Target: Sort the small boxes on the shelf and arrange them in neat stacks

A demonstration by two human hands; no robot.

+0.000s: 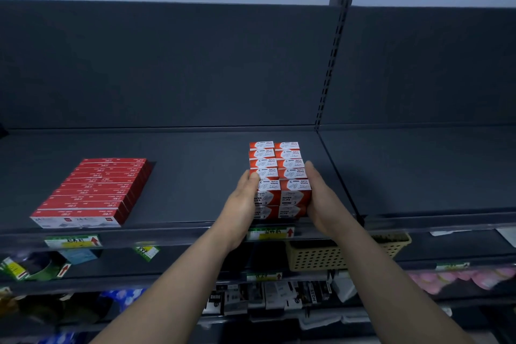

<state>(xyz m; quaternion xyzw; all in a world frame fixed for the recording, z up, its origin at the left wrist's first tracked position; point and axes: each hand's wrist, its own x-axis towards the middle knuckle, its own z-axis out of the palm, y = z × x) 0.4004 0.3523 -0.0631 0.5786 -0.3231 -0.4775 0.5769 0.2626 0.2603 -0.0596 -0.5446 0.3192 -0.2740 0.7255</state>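
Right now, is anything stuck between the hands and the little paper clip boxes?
No, nothing visible is. The left hand and right hand touch the two sides of the paper clip boxes directly. The flat red boxes sit apart, further left on the shelf.

Both bare arms reach forward from the bottom of the view. The left forearm (173, 282) and the right forearm (396, 279) slant toward each other, closest at the wrists. The left hand (243, 198) stands on its edge, palm turned to the right, with the fingers straight, close together and pointing away from the person. The right hand (321, 198) mirrors it, palm turned to the left, fingers also straight. The palms face each other across a gap. The left thumb seems to lie on top, but this is not clear.
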